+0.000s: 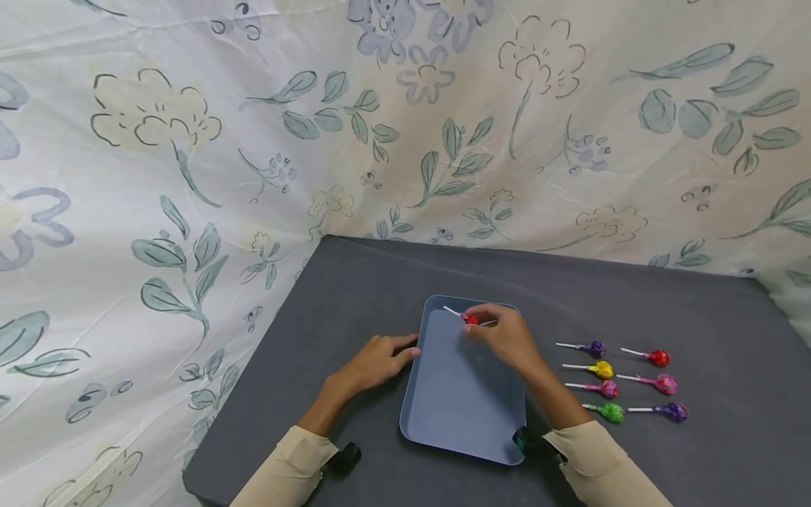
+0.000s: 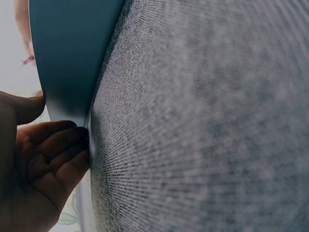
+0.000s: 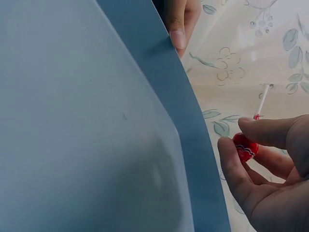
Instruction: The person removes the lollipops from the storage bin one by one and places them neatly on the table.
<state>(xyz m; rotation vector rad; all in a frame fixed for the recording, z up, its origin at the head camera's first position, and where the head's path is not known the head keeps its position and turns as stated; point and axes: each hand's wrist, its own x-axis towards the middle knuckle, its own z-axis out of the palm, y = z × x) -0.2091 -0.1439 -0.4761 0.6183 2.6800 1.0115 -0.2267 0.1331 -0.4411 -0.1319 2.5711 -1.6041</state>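
My right hand (image 1: pixel 507 339) pinches a red-wrapped lollipop (image 3: pixel 246 147) by its candy end, between thumb and fingertips. In the head view it is over the far end of a blue-grey tray (image 1: pixel 465 415), with the lollipop's white stick pointing to the far left. A second short pale stick shows by the fingers there. At the tray's left side, my left hand (image 1: pixel 378 362) touches the rim with thumb and index finger. The left wrist view shows its thumb at the rim's edge and the other fingers against the outer wall.
Right of the tray, several lollipops lie in two columns on the dark grey tabletop (image 1: pixel 355 296), among them a yellow one (image 1: pixel 602 369), a green one (image 1: pixel 612 412) and a red one (image 1: pixel 659 358). A floral curtain (image 1: pixel 443 141) hangs behind and along the left edge.
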